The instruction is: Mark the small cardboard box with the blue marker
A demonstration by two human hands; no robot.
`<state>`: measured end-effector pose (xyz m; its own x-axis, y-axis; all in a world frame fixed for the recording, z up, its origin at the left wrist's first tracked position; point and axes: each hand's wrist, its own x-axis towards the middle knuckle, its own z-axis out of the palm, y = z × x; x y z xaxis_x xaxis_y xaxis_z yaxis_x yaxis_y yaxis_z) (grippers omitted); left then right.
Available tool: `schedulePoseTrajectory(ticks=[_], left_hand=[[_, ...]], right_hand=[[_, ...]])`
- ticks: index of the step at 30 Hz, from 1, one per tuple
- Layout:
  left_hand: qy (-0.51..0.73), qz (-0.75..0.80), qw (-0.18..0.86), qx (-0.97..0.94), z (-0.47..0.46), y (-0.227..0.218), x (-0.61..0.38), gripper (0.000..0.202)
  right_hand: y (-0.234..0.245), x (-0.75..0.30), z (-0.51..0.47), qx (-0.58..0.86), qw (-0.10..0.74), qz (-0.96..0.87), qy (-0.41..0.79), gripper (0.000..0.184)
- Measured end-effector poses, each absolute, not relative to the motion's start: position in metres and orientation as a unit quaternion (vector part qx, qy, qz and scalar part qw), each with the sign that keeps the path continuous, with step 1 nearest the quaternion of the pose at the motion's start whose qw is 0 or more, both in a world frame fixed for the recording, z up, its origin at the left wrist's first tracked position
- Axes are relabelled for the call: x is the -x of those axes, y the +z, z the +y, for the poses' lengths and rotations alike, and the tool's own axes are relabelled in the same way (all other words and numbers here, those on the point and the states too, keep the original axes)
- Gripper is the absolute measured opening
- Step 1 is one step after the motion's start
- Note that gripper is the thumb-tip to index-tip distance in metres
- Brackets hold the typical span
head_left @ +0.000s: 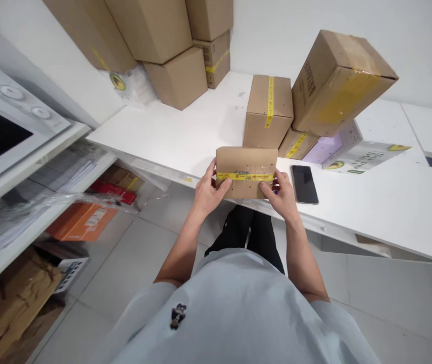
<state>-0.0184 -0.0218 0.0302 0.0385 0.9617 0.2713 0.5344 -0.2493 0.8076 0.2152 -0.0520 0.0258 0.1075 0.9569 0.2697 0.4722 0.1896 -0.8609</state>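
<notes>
A small flat cardboard box (246,163) with a yellow tape strip across its face is held upright at the near edge of the white table (382,202). My left hand (207,191) grips its left side, thumb pressed on the front below the tape. My right hand (282,193) grips its right side, thumb on the front too. Both hands are closed on the box.
A black phone (304,184) lies right of the box. Behind it stand a taped carton (269,110), a large tilted carton (339,83) and a white and purple pack (352,150). More cartons (170,45) are stacked at the back. Shelves (22,167) with orange boxes stand left.
</notes>
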Motion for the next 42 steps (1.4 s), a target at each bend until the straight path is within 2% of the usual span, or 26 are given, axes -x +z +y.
schedulePoseTrajectory(ticks=[16, 22, 29, 31, 33, 36, 40, 42], left_hand=[[0.386, 0.595, 0.252, -0.658, -0.009, 0.036, 0.009, 0.07], [0.396, 0.585, 0.255, -0.661, -0.016, 0.037, 0.012, 0.074], [0.315, 0.609, 0.261, -0.68, -0.016, 0.041, 0.013, 0.078], [0.295, 0.615, 0.262, -0.683, -0.015, 0.043, 0.012, 0.076], [0.284, 0.622, 0.256, -0.684, -0.015, 0.045, 0.009, 0.075], [0.3, 0.629, 0.219, -0.683, -0.015, 0.044, 0.004, 0.074], [0.343, 0.629, 0.141, -0.683, -0.014, 0.039, -0.002, 0.066], [0.35, 0.623, 0.109, -0.691, -0.013, 0.036, -0.003, 0.057]], right_hand=[[0.023, -0.208, -0.039, 0.618, 0.475, -0.568, 0.264, 0.055], [0.029, -0.209, -0.042, 0.634, 0.468, -0.543, 0.289, 0.064], [0.028, -0.221, -0.031, 0.635, 0.473, -0.505, 0.344, 0.065], [0.021, -0.235, -0.024, 0.649, 0.493, -0.486, 0.315, 0.061], [0.013, -0.25, -0.017, 0.689, 0.495, -0.476, 0.231, 0.049], [0.001, -0.264, -0.01, 0.755, 0.405, -0.498, 0.135, 0.038], [-0.008, -0.252, -0.008, 0.793, 0.229, -0.546, 0.144, 0.051], [-0.011, -0.24, -0.01, 0.799, 0.183, -0.55, 0.161, 0.05]])
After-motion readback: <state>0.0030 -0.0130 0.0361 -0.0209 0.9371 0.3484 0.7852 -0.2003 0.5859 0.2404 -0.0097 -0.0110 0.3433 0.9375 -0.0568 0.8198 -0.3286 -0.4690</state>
